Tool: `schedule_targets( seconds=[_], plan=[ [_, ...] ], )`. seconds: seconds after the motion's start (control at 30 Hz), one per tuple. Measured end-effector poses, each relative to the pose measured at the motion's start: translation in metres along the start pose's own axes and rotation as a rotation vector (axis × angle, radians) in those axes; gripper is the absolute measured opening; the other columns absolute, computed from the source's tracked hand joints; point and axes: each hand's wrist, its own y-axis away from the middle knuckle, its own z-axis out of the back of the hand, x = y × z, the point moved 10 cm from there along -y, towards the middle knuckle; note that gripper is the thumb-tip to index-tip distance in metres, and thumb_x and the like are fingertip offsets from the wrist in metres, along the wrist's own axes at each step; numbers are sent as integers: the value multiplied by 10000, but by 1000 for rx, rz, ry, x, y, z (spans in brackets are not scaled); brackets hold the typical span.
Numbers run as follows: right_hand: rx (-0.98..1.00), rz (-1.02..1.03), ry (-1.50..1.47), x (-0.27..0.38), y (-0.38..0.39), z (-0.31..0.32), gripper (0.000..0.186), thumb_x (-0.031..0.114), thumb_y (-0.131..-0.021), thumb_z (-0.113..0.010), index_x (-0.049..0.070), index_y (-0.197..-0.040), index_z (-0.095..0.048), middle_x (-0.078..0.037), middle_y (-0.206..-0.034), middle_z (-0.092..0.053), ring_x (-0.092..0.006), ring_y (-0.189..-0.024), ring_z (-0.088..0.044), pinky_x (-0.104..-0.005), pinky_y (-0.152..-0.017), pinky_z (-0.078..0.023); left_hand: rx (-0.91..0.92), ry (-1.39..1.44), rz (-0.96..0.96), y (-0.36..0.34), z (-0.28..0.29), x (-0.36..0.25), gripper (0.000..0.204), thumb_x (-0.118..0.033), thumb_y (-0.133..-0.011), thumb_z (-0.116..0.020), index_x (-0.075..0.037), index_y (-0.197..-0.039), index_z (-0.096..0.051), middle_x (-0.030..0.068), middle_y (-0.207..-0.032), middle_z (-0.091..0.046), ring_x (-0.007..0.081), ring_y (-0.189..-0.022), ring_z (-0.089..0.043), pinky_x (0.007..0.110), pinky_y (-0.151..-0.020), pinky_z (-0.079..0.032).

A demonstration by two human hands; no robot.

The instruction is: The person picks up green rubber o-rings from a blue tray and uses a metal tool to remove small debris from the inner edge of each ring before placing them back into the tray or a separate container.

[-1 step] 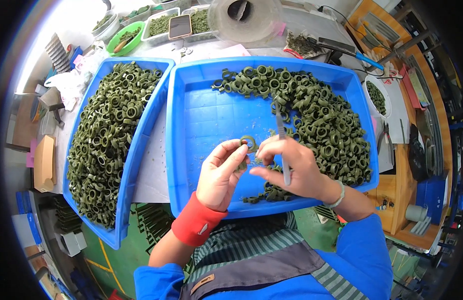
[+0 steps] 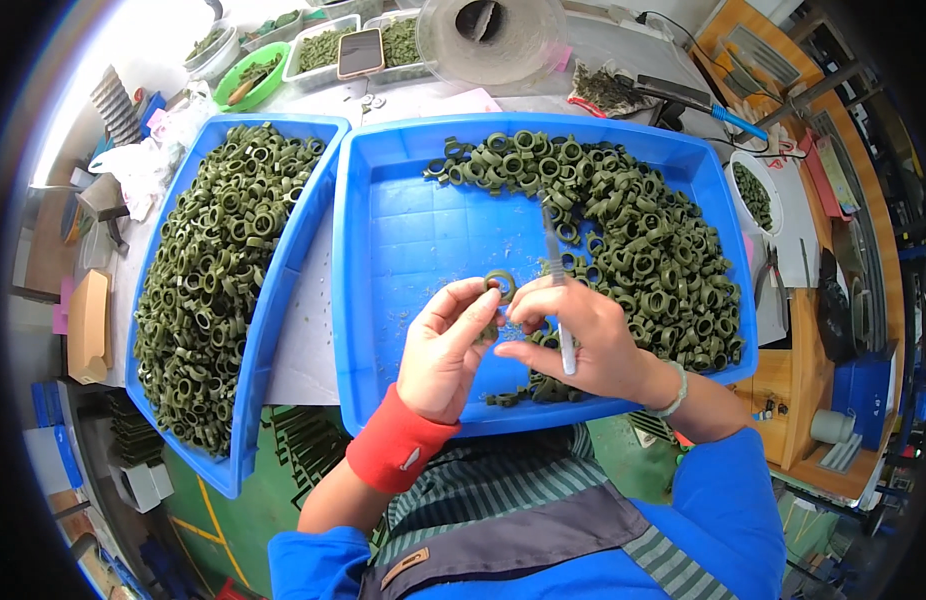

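Note:
Above the right-hand blue tray point(image 2: 383, 390), my left hand point(image 2: 443, 345) pinches a dark green ring-shaped part point(image 2: 501, 277) between thumb and fingertips. Close beside it on the right, my right hand point(image 2: 595, 325) holds a slim grey pen-shaped tool point(image 2: 567, 352) with a ribbed middle, like a craft knife. The tool stands nearly upright between the fingers, its thin end pointing away from me. My right fingertips are right next to the ring; whether they touch it I cannot tell. Many loose green rings point(image 2: 673, 250) are heaped along the tray's far and right sides.
A second blue tray point(image 2: 245, 440), to the left, is piled with similar green rings point(image 2: 218, 290). Behind stand tubs of small green pieces, a phone point(image 2: 360, 54), a green basin point(image 2: 253, 78) and a round translucent container point(image 2: 523, 45). A white bowl point(image 2: 753, 195) and pliers point(image 2: 773, 268) lie right.
My right hand has shifted slightly left, nearer the ring, and the tool has moved a little left with it. The left hand stays almost in place, still pinching the ring.

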Motion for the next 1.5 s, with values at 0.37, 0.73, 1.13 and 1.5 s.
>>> schedule_targets(
  seconds=[0.37,0.73,1.13,1.5],
  plan=[
    [-55,-49,-67,-8,2,4,251,-26,-796,-764,24,-992,-615,-91,-928,-672,-221,-816,-704,-322,-747,-572,40,164,-96,-3,-12,-13,227,-116,-1028,-539,-34,-1239,-550,157,-1297,-600,245,-1180,-605,361,-1006,-506],
    [-90,-454,-546,-43,11,1,180,7,-911,-709,18,-1038,-582,-48,-936,-672,-117,-898,-712,-255,-782,-581,117,20,127,12,-1,-15,419,18,-919,-591,-24,-1334,-550,49,-1078,-588,141,-1000,-590,278,-897,-504],
    [-27,123,158,6,-1,11,287,-37,-795,-769,48,-1019,-612,-99,-996,-687,-228,-819,-704,-319,-695,-577,104,-73,117,9,-9,-9,245,-85,-993,-630,7,-1219,-645,14,-951,-652,41,-712,-515,175,-573,-377],
    [-63,46,55,0,-6,15,302,-16,-792,-789,61,-1020,-608,-118,-996,-707,-262,-882,-714,-343,-719,-583,32,-351,-161,15,0,-34,308,-5,-917,-701,-7,-1220,-645,72,-1141,-704,90,-998,-637,232,-814,-509]
  ],
)
